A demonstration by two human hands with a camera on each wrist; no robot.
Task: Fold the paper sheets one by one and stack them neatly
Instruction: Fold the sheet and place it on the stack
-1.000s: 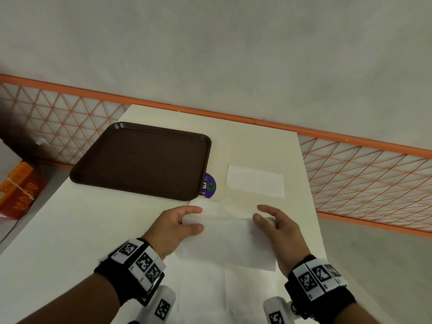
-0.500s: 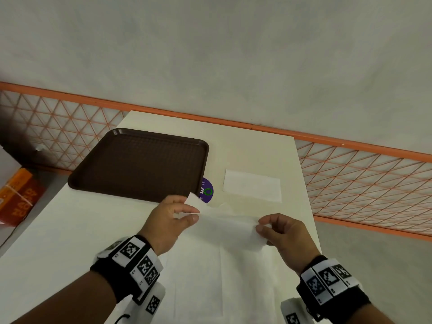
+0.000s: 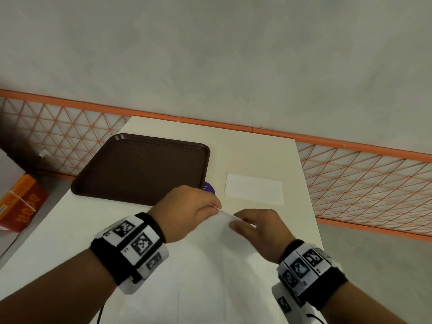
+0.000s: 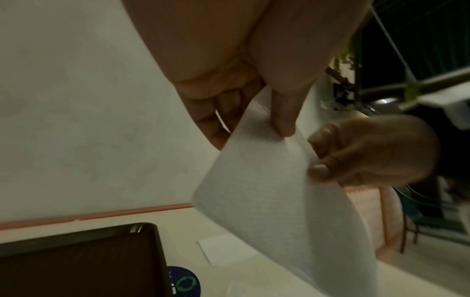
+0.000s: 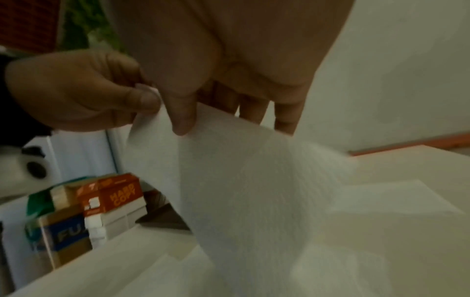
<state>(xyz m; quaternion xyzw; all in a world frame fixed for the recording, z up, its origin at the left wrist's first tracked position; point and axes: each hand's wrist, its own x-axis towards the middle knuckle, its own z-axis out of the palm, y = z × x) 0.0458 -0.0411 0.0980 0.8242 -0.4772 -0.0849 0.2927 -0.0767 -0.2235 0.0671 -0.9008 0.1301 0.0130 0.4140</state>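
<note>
Nearest the camera, both wrists carry black bands with square black-and-white markers. Just beyond them the left hand [image 3: 187, 210] and the right hand [image 3: 258, 231] meet over the near middle of the bench [image 3: 70, 230], each pinching the upper edge of one white paper sheet [image 3: 217, 258]. The head view shows only the backs of the hands and the sheet sloping down toward the person. The left wrist view shows more: the left thumb lies on the face of the sheet [image 4: 267, 193] with the other fingers curled behind it, and the right hand [image 4: 366, 152] nips the same edge between thumb and forefinger just beside it. The right wrist view shows the mirror of this, the right thumb pressed on the sheet [image 5: 254, 180] and the left hand [image 5: 76, 90] pinching the corner close by; the sheet hangs clear of the bench in a curve.

Farther off on the right lies a folded paper [image 3: 254, 192], flat on the bench and apart from the hands. Left of it sits a brown tray [image 3: 142, 167], with a purple round sticker [image 3: 208, 187] at its near right corner. Only the right wrist view shows the stacked paper reams [image 5: 112, 199] beyond the left bench edge, one marked "HARD COPY".
</note>
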